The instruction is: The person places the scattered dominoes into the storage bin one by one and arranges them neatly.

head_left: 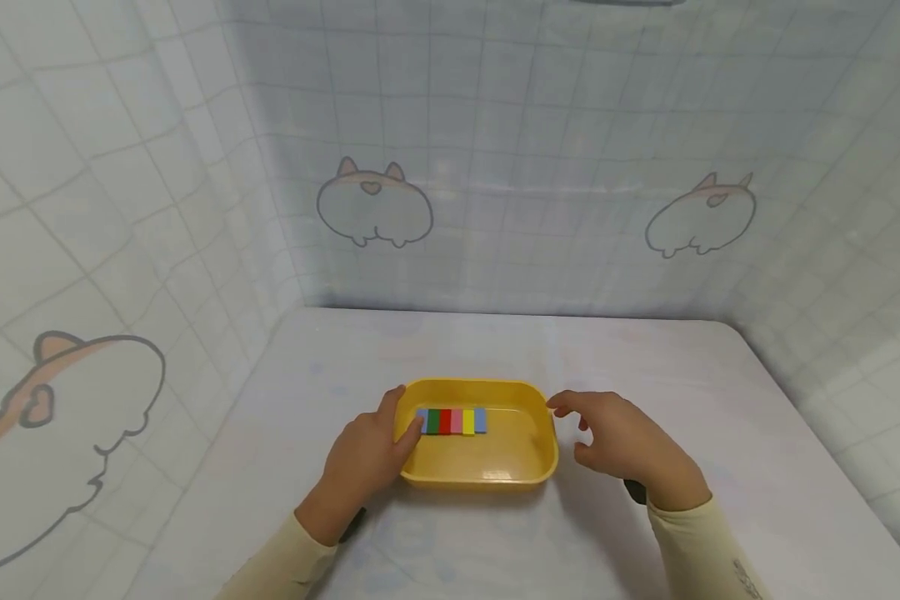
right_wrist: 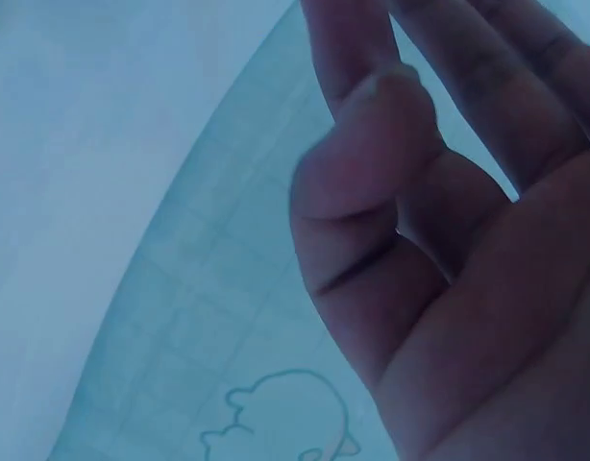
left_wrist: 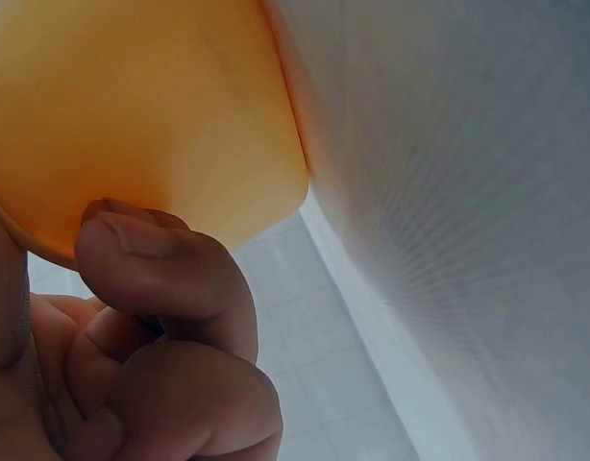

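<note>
A shallow yellow tray [head_left: 480,483] with rounded corners sits on the table in the head view. Inside it, against the left part, lies a row of several small flat coloured pieces [head_left: 446,422]: blue, green, red, pink, yellow and blue. My left hand [head_left: 366,454] grips the tray's left rim, thumb over the inside and fingers outside. In the left wrist view, curled fingers [left_wrist: 180,279] meet the tray's wall [left_wrist: 170,115]. My right hand [head_left: 618,433] hovers by the tray's right rim with loosely bent fingers and holds nothing; whether its index fingertip touches the rim, I cannot tell.
The pale table [head_left: 630,358] extends around the tray on all sides. White grid-patterned sheets with cartoon animal drawings form a back wall [head_left: 525,208], a left wall [head_left: 180,167] and a right wall [head_left: 862,333].
</note>
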`<state>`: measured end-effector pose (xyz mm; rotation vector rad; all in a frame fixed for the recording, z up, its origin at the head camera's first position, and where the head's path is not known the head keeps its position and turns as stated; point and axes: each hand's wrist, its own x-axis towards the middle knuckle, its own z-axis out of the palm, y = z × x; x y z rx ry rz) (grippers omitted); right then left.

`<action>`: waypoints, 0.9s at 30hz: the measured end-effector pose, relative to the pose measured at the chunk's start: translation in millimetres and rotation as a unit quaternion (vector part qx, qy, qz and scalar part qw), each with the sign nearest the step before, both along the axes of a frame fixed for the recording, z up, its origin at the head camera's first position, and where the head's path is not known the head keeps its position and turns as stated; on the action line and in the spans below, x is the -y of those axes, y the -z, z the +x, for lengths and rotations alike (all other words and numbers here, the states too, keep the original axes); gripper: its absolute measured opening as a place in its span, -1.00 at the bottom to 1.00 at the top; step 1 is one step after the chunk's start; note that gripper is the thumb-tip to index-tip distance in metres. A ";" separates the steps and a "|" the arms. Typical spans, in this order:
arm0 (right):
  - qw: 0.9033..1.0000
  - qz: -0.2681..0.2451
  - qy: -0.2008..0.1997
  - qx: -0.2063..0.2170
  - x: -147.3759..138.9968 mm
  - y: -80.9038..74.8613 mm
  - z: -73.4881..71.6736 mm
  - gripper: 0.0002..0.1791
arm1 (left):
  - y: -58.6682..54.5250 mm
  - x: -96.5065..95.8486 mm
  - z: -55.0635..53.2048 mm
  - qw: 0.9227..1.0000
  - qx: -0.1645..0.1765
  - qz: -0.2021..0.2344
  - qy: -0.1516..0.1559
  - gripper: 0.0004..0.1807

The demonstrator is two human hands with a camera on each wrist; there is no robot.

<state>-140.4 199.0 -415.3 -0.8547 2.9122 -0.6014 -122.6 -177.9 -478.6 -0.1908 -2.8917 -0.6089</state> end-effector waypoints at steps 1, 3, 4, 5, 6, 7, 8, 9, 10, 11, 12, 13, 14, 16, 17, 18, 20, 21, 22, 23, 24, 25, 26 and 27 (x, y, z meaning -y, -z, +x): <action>1.000 0.000 0.001 0.006 -3.0 1.9 1.1 -0.35 | 0.1 0.6 0.1 1.000 -0.002 0.000 0.000 -0.26; 1.000 0.003 0.005 0.016 -8.9 5.3 3.3 -0.34 | -0.1 1.4 0.6 1.000 -0.002 0.001 0.000 -0.26; 1.000 0.003 0.008 0.021 -12.0 7.0 4.4 -0.34 | -0.4 1.7 1.0 1.000 -0.002 0.002 0.000 -0.27; 1.000 0.002 0.014 0.028 -15.0 8.3 5.7 -0.33 | -0.7 1.7 1.3 1.000 -0.001 0.003 0.001 -0.27; 0.999 0.000 0.020 0.035 -18.1 9.4 7.2 -0.33 | -0.9 1.7 1.4 1.000 0.000 0.004 0.003 -0.26; 0.999 0.000 0.025 0.040 -21.2 10.6 8.6 -0.32 | -1.0 1.6 1.7 1.000 0.000 0.006 0.004 -0.27; 0.999 -0.002 0.028 0.046 -24.0 11.9 9.7 -0.32 | -1.0 1.5 1.9 1.000 -0.001 0.007 0.005 -0.27; 0.998 -0.004 0.032 0.051 -26.8 13.1 10.6 -0.32 | -0.9 1.4 2.0 1.000 -0.003 0.009 0.006 -0.27; 0.998 -0.005 0.034 0.054 -29.5 14.5 11.3 -0.32 | -0.8 1.2 2.0 1.000 -0.005 0.010 0.006 -0.28; 0.998 -0.004 0.037 0.055 -32.2 16.0 11.9 -0.32 | -0.6 0.9 1.9 1.000 -0.007 0.011 0.007 -0.28; 0.998 -0.004 0.039 0.055 -35.0 17.9 12.4 -0.32 | -0.4 0.7 1.9 1.000 -0.007 0.013 0.008 -0.28; 0.998 -0.004 0.040 0.053 -37.2 19.8 12.8 -0.33 | -1.1 1.1 2.2 1.000 -0.006 0.014 0.007 -0.28; 0.998 -0.005 0.040 0.052 -39.3 21.8 13.2 -0.33 | -1.8 1.4 2.3 1.000 -0.004 0.012 0.005 -0.27; 0.998 -0.004 0.041 0.043 -44.3 26.1 13.5 -0.35 | -1.9 1.6 2.1 1.000 0.000 0.010 0.004 -0.27; 0.998 -0.004 0.040 0.040 -47.1 28.3 13.6 -0.36 | -1.7 1.2 1.8 1.000 0.003 0.010 0.004 -0.26; 0.998 -0.003 0.041 0.037 -49.7 30.4 13.9 -0.36 | -1.6 0.9 1.6 1.000 0.005 0.010 0.002 -0.26; 0.999 -0.003 0.041 0.034 -53.9 34.0 14.2 -0.36 | -1.2 0.6 1.3 1.000 0.006 0.008 0.001 -0.26; 0.999 -0.004 0.042 0.035 -55.5 35.4 14.3 -0.35 | -1.4 0.4 1.4 1.000 0.006 0.009 0.000 -0.27; 0.998 -0.005 0.042 0.038 -56.7 36.5 14.6 -0.34 | -1.7 0.1 1.5 1.000 0.007 0.010 -0.001 -0.27; 0.998 -0.005 0.043 0.041 -57.7 37.3 14.6 -0.33 | -1.9 -0.1 1.5 1.000 0.007 0.011 -0.002 -0.27; 0.998 -0.006 0.043 0.045 -58.4 38.0 14.5 -0.32 | -2.1 -0.3 1.6 1.000 0.007 0.011 -0.003 -0.27; 0.998 -0.008 0.043 0.048 -59.0 38.6 14.3 -0.31 | -2.3 -0.6 1.6 1.000 0.008 0.012 -0.003 -0.27; 0.998 -0.009 0.043 0.051 -59.5 39.1 14.1 -0.31 | -2.4 -0.8 1.6 1.000 0.008 0.013 -0.004 -0.27; 0.998 -0.010 0.043 0.055 -59.9 39.4 14.0 -0.30 | -2.3 -1.1 1.5 1.000 0.010 0.014 -0.004 -0.27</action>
